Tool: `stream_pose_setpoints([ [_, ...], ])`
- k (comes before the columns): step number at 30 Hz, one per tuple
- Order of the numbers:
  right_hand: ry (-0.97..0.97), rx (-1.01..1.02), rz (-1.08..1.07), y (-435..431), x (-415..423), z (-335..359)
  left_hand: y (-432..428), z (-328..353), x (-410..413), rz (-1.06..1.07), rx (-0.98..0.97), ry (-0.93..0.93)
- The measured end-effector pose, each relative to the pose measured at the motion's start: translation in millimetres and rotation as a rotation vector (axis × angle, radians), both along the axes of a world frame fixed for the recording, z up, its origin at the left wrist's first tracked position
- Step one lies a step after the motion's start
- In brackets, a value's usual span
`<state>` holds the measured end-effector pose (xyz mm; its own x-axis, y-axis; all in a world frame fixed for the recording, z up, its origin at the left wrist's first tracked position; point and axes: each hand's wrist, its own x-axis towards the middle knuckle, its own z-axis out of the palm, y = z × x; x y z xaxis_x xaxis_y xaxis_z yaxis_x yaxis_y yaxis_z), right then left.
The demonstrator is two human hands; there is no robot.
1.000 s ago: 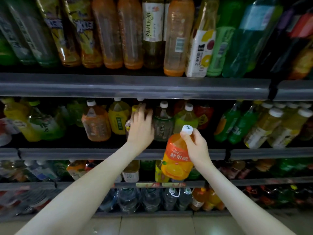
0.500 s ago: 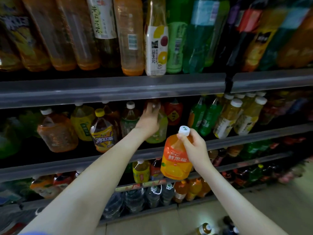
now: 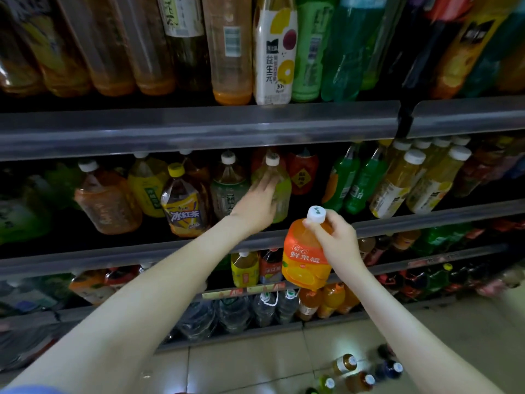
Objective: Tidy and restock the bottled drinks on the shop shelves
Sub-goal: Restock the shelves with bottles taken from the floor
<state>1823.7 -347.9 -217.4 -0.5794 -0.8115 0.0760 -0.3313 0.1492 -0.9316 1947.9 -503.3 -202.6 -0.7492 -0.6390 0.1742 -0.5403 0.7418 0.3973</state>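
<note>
Orange bottle (image 3: 305,263) gripped at its neck by right hand (image 3: 338,240) — left hand (image 3: 260,207), fingers straight, touches a green bottle (image 3: 284,190).

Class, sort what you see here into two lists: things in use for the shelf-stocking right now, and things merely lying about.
In use: right hand, gripping the orange drink bottle by its neck; left hand, touching the green bottle on the middle shelf.

Lying about: loose bottles on the floor; water bottles on the bottom shelf.
</note>
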Motion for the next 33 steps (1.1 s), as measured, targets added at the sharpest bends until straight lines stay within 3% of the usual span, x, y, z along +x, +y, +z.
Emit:
stream_pose_setpoints([
  [2,0.107,0.028,0.002,2,9,-7,12,-21,21,-0.072,0.052,-0.042],
  [6,0.229,0.035,0.016,4,32,-21,42,-59,59,-0.236,0.344,-0.093],
  [12,0.163,0.096,0.147,-2,76,-27,64,-72,98,-0.109,0.687,0.071],
  [21,-0.009,0.099,0.331,-34,145,-6,50,-54,175,0.089,0.526,0.085],
  [27,0.056,-0.006,0.084,-29,145,-5,23,-25,167,-0.095,0.565,0.045],
  [29,0.076,-0.032,0.038,-28,136,-3,8,-12,160,-0.106,0.375,0.102],
  [31,0.102,-0.041,0.048,-27,127,0,-12,-5,155,0.087,0.066,0.237],
  [33,0.109,-0.055,0.053,-27,117,4,-31,-1,152,0.328,-0.100,0.294],
])
